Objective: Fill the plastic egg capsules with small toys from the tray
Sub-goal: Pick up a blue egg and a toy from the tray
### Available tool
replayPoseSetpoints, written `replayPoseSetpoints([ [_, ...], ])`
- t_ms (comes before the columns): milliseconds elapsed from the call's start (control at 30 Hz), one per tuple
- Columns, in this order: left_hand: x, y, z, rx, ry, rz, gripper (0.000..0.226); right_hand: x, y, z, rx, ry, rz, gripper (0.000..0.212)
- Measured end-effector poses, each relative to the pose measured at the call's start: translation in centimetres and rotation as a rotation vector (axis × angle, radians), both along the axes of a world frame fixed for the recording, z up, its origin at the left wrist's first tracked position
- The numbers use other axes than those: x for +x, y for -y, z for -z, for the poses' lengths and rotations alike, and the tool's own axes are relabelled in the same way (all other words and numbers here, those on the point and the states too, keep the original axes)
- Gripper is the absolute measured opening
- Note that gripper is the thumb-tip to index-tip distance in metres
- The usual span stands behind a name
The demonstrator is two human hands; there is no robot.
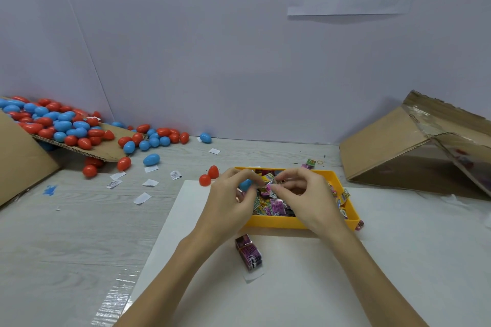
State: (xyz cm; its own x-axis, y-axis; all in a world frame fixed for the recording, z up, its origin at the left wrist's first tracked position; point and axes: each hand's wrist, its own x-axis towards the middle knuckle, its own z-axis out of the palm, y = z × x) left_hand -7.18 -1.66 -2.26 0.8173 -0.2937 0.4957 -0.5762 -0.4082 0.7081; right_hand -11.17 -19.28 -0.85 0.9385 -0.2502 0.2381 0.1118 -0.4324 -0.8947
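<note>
Blue egg [245,184] (half-hidden) behind left hand [231,202].

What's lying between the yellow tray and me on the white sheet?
A banded purple packet bundle lies there, apart from the yellow tray, in the head view.

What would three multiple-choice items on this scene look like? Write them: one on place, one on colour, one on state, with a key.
1. Where is the bundle of purple packets?
A. On the white sheet, nearer the camera than the yellow tray
B. Inside the tray
C. On the cardboard flap

2. What colour is the egg capsule by the left hand?
A. Red
B. Blue
C. Green

3. What is the right hand doing?
A. Lying flat on the table
B. Pinching a small toy packet over the tray
C. Lifting the tray

Key: 1 A, the bundle lies on the sheet outside the tray's near wall. 2 B, blue shows between the fingers. 3 B, its fingertips meet on the packet.
</note>
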Motion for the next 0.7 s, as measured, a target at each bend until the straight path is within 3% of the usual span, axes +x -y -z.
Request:
replayPoseSetpoints([
  [100, -0.23, 0.06, -0.32, -0.053, -0.053, 0.01, 0.007, -0.09, -0.55, 0.07, -0.058, 0.051, -0.064, 0.028],
  [367, 0.34, -0.48, -0.78, -0.202, -0.292, 0.054, 0.004, -0.16, -0.7, 0.13, -0.117, 0.145, -0.109, 0.024],
  [567, 0.52, -0.49, -0.75, -0.25, -0.321, 0.03, 0.014, 0.34, -0.57, 0.23, 0.036, 0.151, -0.042, 0.009],
  [700, 0.37, -0.43, -0.66, -0.226, -0.287, 0.016, 0.014, -0.01, -0.81, -0.17, 0.233, -0.01, -0.148, 0.016],
])
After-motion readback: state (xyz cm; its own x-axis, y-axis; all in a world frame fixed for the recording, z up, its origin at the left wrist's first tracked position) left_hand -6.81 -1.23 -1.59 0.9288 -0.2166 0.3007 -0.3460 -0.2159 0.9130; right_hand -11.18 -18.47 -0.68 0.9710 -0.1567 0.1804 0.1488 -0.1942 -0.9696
